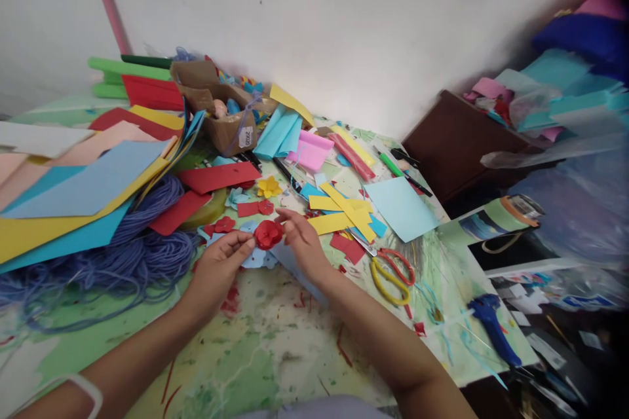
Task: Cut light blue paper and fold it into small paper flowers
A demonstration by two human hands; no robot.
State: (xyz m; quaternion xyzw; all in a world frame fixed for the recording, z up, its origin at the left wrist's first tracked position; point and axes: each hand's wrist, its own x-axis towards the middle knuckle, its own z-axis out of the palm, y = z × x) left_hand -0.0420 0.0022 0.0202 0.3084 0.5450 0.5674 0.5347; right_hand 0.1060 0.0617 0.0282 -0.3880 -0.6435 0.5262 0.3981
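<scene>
Well, I see the left hand (219, 273) and right hand (305, 243) pinching the red paper flower (268, 234) above a blue paper cutout (255, 258); squeezing hard could crush its petals.

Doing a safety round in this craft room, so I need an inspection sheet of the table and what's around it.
Surface: paint-stained table, paper scraps scattered across it.
Job's things: red paper flower between the left hand and right hand.
Clutter: coloured paper stack, blue yarn, cardboard box, scissors.
Grippers: nothing seen; both hands at the flower, grip unclear.
Cables: blue glue gun on the table; no cord clearly visible.
Surroundings: white wall, dark wooden cabinet.
</scene>
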